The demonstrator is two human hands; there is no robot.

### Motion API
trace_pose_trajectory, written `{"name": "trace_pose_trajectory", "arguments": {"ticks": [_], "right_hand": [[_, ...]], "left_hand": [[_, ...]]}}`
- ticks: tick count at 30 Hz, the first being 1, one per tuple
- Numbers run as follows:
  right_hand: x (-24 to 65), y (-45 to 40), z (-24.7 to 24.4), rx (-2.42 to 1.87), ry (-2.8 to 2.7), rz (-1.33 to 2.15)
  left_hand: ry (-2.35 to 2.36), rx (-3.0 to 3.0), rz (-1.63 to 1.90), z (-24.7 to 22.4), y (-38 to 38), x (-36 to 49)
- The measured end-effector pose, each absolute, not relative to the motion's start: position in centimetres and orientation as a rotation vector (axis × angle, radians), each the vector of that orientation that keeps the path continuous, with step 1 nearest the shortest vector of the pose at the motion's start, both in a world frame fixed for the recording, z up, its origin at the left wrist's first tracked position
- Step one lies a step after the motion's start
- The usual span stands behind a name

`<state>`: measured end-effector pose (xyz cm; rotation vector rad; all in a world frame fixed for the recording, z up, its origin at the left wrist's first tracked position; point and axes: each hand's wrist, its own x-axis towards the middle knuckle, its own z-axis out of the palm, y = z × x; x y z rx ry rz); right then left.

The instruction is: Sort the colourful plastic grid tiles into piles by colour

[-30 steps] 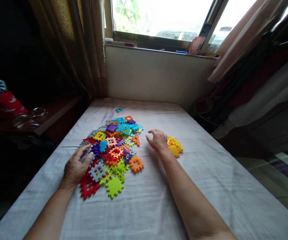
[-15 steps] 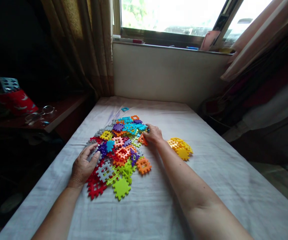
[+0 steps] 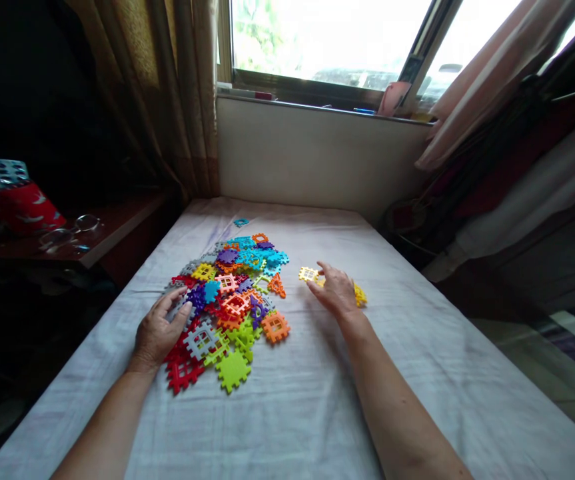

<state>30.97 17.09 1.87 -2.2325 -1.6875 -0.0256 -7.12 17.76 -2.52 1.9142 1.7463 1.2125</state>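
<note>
My left hand (image 3: 157,331) rests at the near left edge of a heap of notched plastic building pieces (image 3: 227,303), its thumb and fingers apart beside a dark purple piece (image 3: 196,298). To the right of the heap, my right hand (image 3: 336,290) has a pale yellow window-patterned building piece (image 3: 308,274) at its thumb and forefinger, which look closed on its edge. Under and behind that hand lie yellow pieces (image 3: 360,295), mostly covered. At the heap's near end are a lime green square piece (image 3: 233,371) and red pieces (image 3: 184,375).
A pale sheet (image 3: 312,413) covers the surface. One blue piece (image 3: 240,222) lies apart at the far end. On the left, a dark wooden table (image 3: 132,217) holds eyeglasses (image 3: 70,233) and a red container (image 3: 22,208). Beyond are a wall, a window and curtains.
My right hand has moved from the heap's right edge to the yellow pieces. A pale yellow window piece now shows left of its fingertips. My left hand stays by the heap; the view has shifted slightly.
</note>
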Motion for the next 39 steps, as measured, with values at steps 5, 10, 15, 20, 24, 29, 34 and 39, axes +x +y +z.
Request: {"name": "trace_pose_trajectory", "arguments": {"ticks": [5,10,15,20,24,29,34,39], "right_hand": [[34.4,14.6,1.8,-2.362,-1.451,-0.084],[36.4,14.0,1.8,-2.436,-1.356,-0.056],[37.0,14.1,1.9,-2.381,-1.362,-0.091],[35.7,14.7,2.2,-2.142,-1.425,-0.083],[33.1,14.3,1.2,-1.997,-1.564,-0.008],[30.9,11.9,-0.9,-1.83,-1.784,0.012],[30.8,9.8,-2.7,-1.778,-1.822,0.009],[30.4,9.2,-3.6,-1.699,-1.817,0.043]], "left_hand": [[1.772,1.902,1.212,-2.6,17.8,-7.2],[1.82,1.889,1.208,-2.8,17.9,-7.4],[1.925,1.908,1.265,-2.7,17.8,-7.8],[1.968,2.083,1.125,-1.1,19.5,-7.9],[1.954,2.418,0.695,0.8,22.9,-7.3],[1.925,2.667,0.186,1.8,26.4,-6.7],[1.866,2.729,0.147,1.5,27.4,-6.2],[1.843,2.72,0.204,1.5,27.4,-5.8]]}}
